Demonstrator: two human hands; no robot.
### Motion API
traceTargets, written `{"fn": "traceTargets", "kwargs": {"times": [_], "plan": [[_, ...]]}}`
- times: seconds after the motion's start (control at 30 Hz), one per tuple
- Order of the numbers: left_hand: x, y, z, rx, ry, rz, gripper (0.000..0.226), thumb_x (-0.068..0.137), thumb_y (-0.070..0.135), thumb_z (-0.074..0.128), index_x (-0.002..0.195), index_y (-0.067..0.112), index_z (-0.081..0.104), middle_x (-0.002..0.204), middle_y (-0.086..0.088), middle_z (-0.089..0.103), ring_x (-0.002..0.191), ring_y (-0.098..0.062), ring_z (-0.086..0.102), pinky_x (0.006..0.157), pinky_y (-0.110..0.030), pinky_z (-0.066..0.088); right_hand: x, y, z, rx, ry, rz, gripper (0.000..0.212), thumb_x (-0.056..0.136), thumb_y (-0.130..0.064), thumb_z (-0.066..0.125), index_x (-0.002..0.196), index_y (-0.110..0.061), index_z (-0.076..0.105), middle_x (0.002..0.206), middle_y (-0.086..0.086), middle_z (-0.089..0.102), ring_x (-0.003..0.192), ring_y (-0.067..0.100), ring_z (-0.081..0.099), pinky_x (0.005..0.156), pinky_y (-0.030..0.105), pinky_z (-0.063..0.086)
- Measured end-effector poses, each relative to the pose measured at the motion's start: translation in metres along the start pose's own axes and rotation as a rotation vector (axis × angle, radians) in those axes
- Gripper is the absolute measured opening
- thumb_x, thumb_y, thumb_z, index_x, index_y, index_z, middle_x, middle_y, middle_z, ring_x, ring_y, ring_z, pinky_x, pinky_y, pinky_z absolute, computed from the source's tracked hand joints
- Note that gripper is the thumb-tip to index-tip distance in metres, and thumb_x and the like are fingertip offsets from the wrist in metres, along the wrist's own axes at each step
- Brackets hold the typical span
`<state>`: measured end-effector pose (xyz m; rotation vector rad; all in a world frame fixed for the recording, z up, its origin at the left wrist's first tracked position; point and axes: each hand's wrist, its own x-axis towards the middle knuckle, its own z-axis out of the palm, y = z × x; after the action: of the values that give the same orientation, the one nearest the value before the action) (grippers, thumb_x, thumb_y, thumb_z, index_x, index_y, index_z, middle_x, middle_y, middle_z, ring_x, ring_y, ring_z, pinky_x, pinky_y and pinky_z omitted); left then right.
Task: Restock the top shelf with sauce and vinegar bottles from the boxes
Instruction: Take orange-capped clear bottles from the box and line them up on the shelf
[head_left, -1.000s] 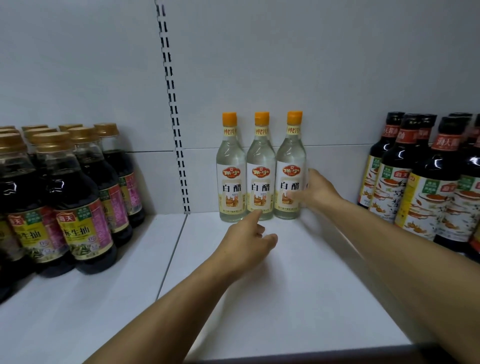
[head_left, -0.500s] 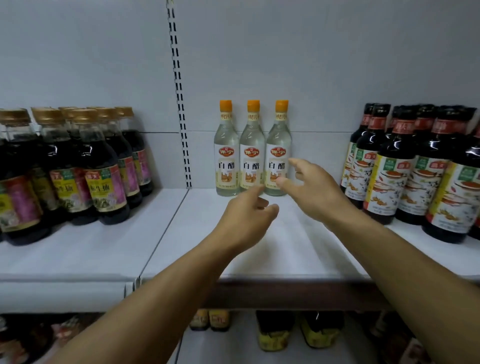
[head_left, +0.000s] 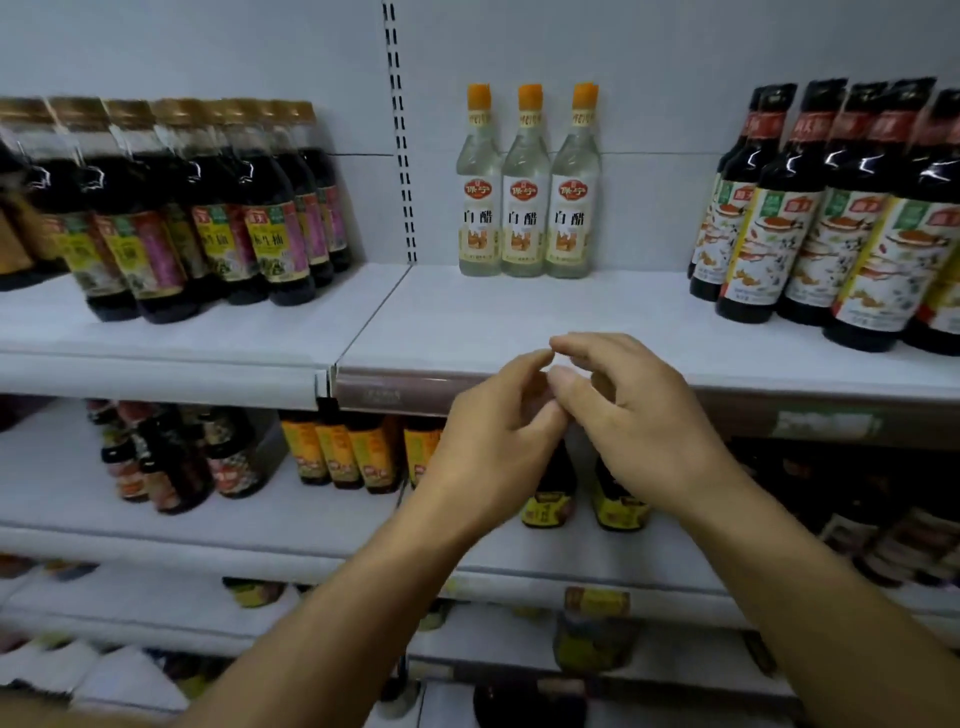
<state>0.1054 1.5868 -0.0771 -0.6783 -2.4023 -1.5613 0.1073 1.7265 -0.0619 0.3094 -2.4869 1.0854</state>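
Three clear white-vinegar bottles (head_left: 527, 192) with orange caps stand side by side at the back of the top shelf (head_left: 493, 322). Dark soy sauce bottles with gold caps (head_left: 218, 208) fill the shelf's left part, and dark sauce bottles with black caps (head_left: 831, 218) fill its right part. My left hand (head_left: 493, 436) and my right hand (head_left: 639, 415) hover close together in front of the shelf's front edge, well short of the vinegar. Both hold nothing, with fingers loosely curled and apart, their fingertips almost touching.
A slotted upright rail (head_left: 400, 130) splits the white back wall. Lower shelves (head_left: 260, 514) carry more sauce bottles with yellow and red labels. The price strip (head_left: 395, 395) runs along the top shelf's edge. No boxes are in view.
Both hands have pulled back from the vinegar bottles toward me and come together at the shelf edge. The view has backed away and tilted down, so the lower shelves now show.
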Motion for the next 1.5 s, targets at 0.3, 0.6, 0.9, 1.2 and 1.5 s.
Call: {"fn": "traceTargets", "kwargs": {"times": [0.3, 0.6, 0.9, 1.2, 1.5], "plan": [[-0.078, -0.024, -0.013, -0.103, -0.047, 0.017, 0.037, 0.099, 0.019, 0.054, 0.122, 0.046, 0.048, 0.118, 0.023, 0.063, 0.114, 0.007, 0.057, 0.095, -0.017, 0.049, -0.076, -0.016, 0.05, 0.197, -0.027, 0.084, 0.039, 0.098, -0.026, 0.054, 0.136, -0.024, 0.054, 0.129, -0.014, 0.056, 0.118, -0.003, 0.052, 0.101, 0.022, 0.046], [-0.13, -0.07, -0.042, -0.112, -0.131, -0.111, 0.042, 0.098, 0.021, 0.054, 0.116, 0.057, 0.043, 0.112, 0.028, 0.059, 0.113, 0.007, 0.057, 0.096, -0.025, 0.052, -0.122, -0.034, 0.116, 0.252, -0.032, 0.265, 0.038, 0.098, -0.027, 0.055, 0.135, -0.026, 0.054, 0.129, -0.01, 0.059, 0.119, 0.003, 0.054, 0.101, 0.033, 0.049], [-0.176, -0.134, -0.039, -0.194, -0.239, -0.229, 0.037, 0.099, 0.017, 0.054, 0.121, 0.045, 0.05, 0.114, 0.024, 0.061, 0.113, 0.006, 0.057, 0.093, -0.017, 0.05, -0.169, -0.017, 0.177, 0.273, -0.049, 0.455, 0.034, 0.096, -0.022, 0.059, 0.13, -0.022, 0.059, 0.122, -0.005, 0.063, 0.114, 0.005, 0.058, 0.098, 0.034, 0.051], [-0.212, -0.195, -0.006, -0.278, -0.294, -0.371, 0.031, 0.098, 0.012, 0.056, 0.12, 0.033, 0.055, 0.104, 0.025, 0.063, 0.102, 0.011, 0.061, 0.08, -0.006, 0.047, -0.212, 0.028, 0.226, 0.251, -0.082, 0.61, 0.034, 0.097, -0.022, 0.059, 0.131, -0.019, 0.058, 0.122, -0.003, 0.063, 0.111, 0.004, 0.06, 0.095, 0.029, 0.052], [-0.251, -0.279, 0.044, -0.287, -0.381, -0.531, 0.029, 0.099, 0.017, 0.054, 0.124, 0.029, 0.061, 0.112, 0.016, 0.068, 0.105, 0.005, 0.063, 0.088, -0.018, 0.052, -0.264, 0.092, 0.281, 0.283, -0.101, 0.798, 0.036, 0.097, -0.025, 0.058, 0.133, -0.023, 0.057, 0.126, -0.008, 0.061, 0.112, 0.0, 0.059, 0.093, 0.022, 0.052]]}}
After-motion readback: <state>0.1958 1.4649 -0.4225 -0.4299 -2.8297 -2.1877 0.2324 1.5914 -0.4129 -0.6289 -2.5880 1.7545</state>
